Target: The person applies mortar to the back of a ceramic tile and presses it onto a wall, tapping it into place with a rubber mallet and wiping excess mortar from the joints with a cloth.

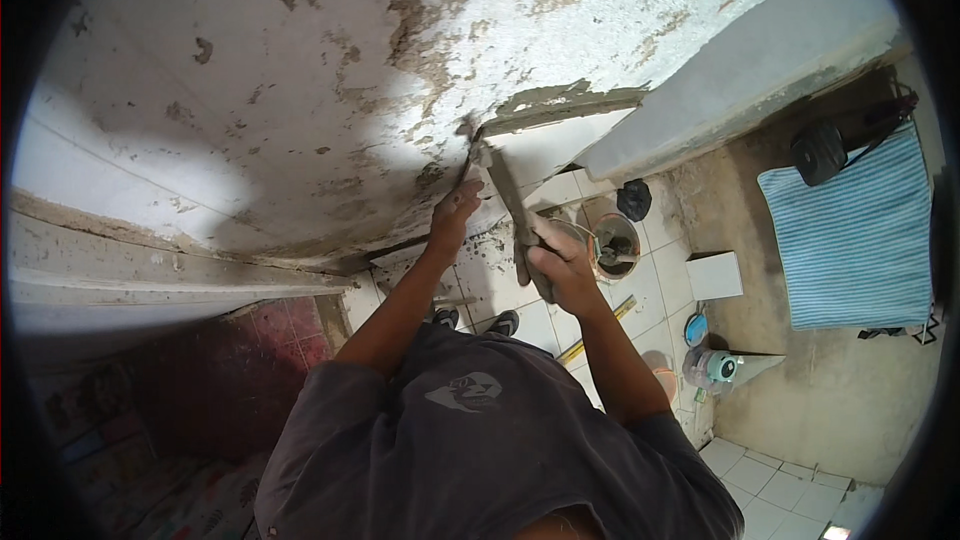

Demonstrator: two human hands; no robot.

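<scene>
My right hand is closed around a long, narrow, cement-smeared tool. It slants up and left toward the wall, and its exact kind does not show. To its left, my left hand is raised close to the wall, its fingers curled around a thin dark tool whose tip is blurred. Both tool ends come together near the left end of a band of wet grey mortar. Below that band, a smooth white panel covers the lower wall. Higher up, the white wall is patchy and flaking.
A bucket with grey mix stands on the white tiled floor, beside a black bag. A yellow level-like bar lies near my feet. Rightward are a white tile, a clear jug and a striped blue cloth.
</scene>
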